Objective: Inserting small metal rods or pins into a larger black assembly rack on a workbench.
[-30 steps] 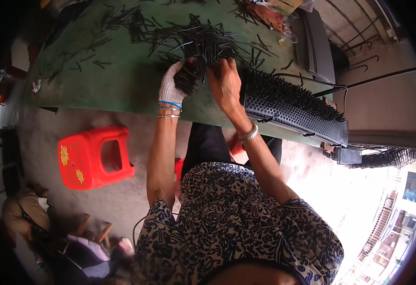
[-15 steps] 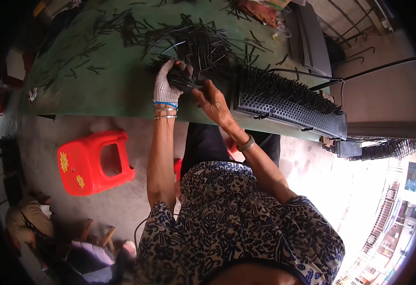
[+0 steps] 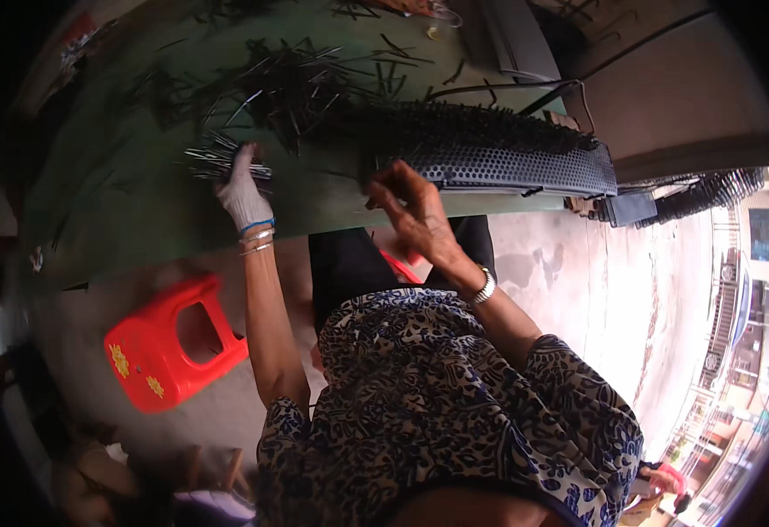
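A bunch of thin dark sticks point(image 3: 218, 162) is gripped in my left hand point(image 3: 244, 195), which wears a white knit glove. The sticks fan out to the left over the green table. My bare right hand point(image 3: 415, 211) is at the table's front edge, by the left end of a black perforated rack point(image 3: 507, 167). Its thumb and fingers are pinched together; a faint thin dark line shows at the fingertips, too blurred to make out. Many black sticks point(image 3: 490, 127) stand upright along the rack. Behind my hands lies a loose pile of similar sticks point(image 3: 292, 88).
The green table point(image 3: 130, 211) spans the far side, with scattered sticks on it. A red plastic stool point(image 3: 152, 351) stands on the floor to the left. A bent metal rod point(image 3: 525, 85) runs behind the rack. At far right, another row of dark pieces point(image 3: 709, 200) extends outward.
My hands have come apart. The left has moved left with the bunch of sticks, and the right has shifted toward the rack's front. The whole view has also swung.
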Demonstrator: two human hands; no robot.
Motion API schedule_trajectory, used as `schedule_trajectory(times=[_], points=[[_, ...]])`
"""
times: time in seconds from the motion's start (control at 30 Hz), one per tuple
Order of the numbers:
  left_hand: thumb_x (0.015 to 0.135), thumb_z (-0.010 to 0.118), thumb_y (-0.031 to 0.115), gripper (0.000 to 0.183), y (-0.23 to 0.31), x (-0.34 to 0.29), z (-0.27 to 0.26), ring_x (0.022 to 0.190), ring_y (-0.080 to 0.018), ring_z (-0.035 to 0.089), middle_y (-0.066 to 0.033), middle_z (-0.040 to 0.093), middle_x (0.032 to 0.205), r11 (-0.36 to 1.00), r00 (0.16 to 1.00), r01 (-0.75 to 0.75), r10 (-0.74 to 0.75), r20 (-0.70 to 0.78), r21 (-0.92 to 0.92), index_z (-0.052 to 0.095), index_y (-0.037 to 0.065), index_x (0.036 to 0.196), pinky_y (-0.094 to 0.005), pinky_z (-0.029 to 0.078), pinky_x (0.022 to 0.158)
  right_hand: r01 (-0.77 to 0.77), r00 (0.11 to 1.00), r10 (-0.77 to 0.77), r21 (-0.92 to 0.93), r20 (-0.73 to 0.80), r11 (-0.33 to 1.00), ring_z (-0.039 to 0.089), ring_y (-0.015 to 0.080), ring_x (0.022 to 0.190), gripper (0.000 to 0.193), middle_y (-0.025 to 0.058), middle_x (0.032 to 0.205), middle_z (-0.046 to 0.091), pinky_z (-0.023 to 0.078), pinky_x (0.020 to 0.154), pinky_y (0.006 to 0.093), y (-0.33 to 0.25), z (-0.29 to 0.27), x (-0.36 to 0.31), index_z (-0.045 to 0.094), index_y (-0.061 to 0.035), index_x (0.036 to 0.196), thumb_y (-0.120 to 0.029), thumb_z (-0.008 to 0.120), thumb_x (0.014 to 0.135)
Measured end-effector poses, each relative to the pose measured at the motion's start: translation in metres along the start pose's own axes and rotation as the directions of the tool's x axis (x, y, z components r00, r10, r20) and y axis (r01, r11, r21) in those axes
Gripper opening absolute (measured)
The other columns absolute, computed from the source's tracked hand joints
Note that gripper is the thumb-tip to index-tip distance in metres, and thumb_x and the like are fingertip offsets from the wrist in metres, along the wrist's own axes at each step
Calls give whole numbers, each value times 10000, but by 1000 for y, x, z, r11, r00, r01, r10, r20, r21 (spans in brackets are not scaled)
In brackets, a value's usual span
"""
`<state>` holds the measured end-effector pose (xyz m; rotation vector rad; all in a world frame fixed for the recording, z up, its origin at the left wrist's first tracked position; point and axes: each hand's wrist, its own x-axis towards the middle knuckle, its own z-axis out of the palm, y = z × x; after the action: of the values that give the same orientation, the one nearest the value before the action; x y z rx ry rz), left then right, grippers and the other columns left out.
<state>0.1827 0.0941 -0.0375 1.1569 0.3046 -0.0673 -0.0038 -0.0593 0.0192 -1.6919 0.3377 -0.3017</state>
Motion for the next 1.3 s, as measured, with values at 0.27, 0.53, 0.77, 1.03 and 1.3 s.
schedule_trajectory(times=[0.27,0.53,0.77,1.03,1.3], points=[[774,792,146,348,-45,5,-12,803,-170,625,-69,692,958,874,948,-316,274,162,368,653,-54,1022,-319,506,769,-33,981,42,51,-188,998,643,141,856,132,83,985,672,508,791,265,-18,-63,-23,582,3,1040,-56,605,925],[862,658,135,192,-24,-46,-3,769,-176,641,-70,670,847,885,863,440,-371,343,-151,666,-15,982,-299,541,687,244,943,-301,-315,-145,917,662,145,830,129,75,905,679,509,742,274,-25,-62,-1,571,-9,995,21,587,870],[890,611,172,181,-54,-125,-13,790,-259,662,-101,671,866,717,606,697,-569,556,-25,656,2,934,-431,576,749,309,910,-404,-496,-93,811,663,196,786,174,96,864,658,511,698,306,-11,-59,14,529,-16,965,25,635,834],[895,604,149,173,-48,-167,-5,778,-223,660,-91,664,837,741,633,664,-631,448,105,666,-11,915,-380,571,780,341,886,-458,-559,-77,755,648,228,757,217,107,854,639,508,675,322,0,-55,25,490,-27,982,30,637,833],[861,631,122,148,-56,-178,-9,694,-165,632,-74,652,735,920,775,275,-383,503,278,668,-19,839,-280,505,638,370,881,-473,-597,-17,711,622,287,714,186,139,813,603,498,636,352,-3,-54,34,478,-24,952,26,618,842]])
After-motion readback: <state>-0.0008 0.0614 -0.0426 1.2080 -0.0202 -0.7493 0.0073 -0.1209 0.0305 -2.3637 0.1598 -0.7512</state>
